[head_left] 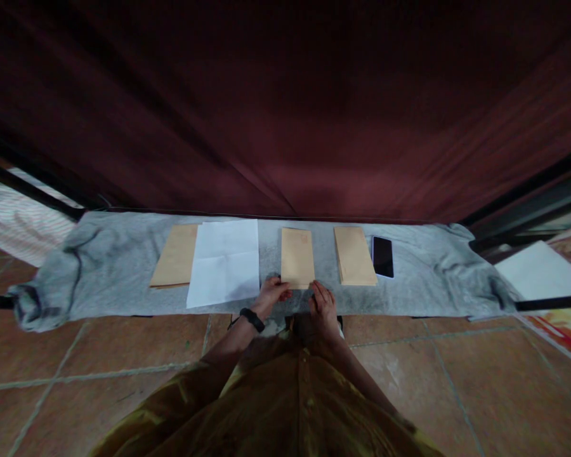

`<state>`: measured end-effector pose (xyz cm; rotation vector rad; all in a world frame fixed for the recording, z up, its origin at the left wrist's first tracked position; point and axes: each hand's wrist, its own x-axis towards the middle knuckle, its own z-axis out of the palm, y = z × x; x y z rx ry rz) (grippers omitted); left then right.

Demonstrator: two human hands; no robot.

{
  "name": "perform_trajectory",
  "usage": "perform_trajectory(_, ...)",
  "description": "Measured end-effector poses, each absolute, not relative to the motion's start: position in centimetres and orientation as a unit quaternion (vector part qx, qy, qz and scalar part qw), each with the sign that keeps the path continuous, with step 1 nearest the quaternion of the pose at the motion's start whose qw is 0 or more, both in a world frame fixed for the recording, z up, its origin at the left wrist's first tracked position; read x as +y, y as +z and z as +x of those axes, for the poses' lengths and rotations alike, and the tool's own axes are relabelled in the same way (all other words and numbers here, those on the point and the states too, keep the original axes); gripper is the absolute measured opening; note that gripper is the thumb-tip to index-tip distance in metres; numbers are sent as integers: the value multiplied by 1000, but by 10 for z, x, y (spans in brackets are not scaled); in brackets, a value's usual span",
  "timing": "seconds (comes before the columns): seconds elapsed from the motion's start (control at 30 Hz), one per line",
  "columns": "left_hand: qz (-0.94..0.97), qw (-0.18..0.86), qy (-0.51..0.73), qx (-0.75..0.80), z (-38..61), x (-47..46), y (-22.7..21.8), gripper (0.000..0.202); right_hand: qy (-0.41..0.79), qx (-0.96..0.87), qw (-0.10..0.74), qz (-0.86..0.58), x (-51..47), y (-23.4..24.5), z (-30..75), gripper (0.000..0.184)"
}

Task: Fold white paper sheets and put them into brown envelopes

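A tan paper envelope lies upright before me on a grey cloth. My left hand, a dark band on its wrist, pinches the envelope's near left corner between thumb and fingers. At the near right corner, my right hand has its fingers bent together on the edge. Left of the envelope are creased white paper sheets, partly covering a stack of larger tan envelopes. To the right is another stack of tan envelopes.
A smartphone with a dark screen lies beside the right stack. The grey cloth covers a long narrow surface, bunched at both ends. Behind it hangs a dark red curtain. Dark metal bars flank both sides. Below are brown floor tiles.
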<state>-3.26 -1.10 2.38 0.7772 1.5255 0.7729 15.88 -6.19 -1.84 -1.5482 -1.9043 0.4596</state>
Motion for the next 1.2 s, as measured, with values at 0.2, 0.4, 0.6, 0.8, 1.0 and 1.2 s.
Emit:
perform_trajectory(0.2,274,671,368,582,-37,-15,29,30,375,-514,448,-628,-38,-4,163,53)
perform_trajectory(0.4,241,697,384,556,-38,-17,26,25,569,-318,470,-595,-21,0,153,60)
perform_trajectory(0.6,219,713,385,544,-39,-16,24,16,603,-258,481,-582,-21,0,142,53)
perform_trajectory(0.8,224,729,368,531,-38,-13,24,20,619,-232,483,-574,-21,5,144,47)
perform_trajectory(1.0,237,713,385,535,-33,-15,23,24,627,-221,488,-566,-25,10,146,48)
perform_trajectory(1.2,250,714,386,528,-30,-16,26,31,638,-225,493,-547,-30,14,138,58)
